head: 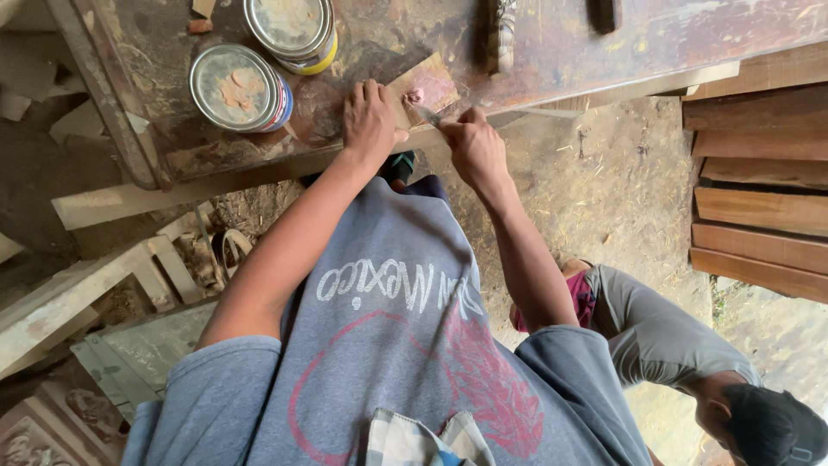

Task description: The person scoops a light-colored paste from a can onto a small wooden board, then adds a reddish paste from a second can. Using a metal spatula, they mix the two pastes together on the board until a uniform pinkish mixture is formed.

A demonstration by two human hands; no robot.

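My left hand (369, 121) presses flat on a small wooden board (427, 86) at the edge of a worn wooden workbench (552, 43). A lump of pinkish-brown paste (414, 97) sits on the board. My right hand (474, 147) grips a small putty knife (427, 115), its blade tip touching the paste. Two round tins stand to the left of my left hand, the nearer tin (240, 88) showing paste smears on its lid, the other tin (290, 30) behind it.
Stacked wooden planks (763, 198) lie at the right. Another person (690, 345) crouches low at the right on the dirt floor (604, 190). Wooden frames and carved panels (78, 362) lie at the left. A dark carved piece (500, 34) rests on the bench.
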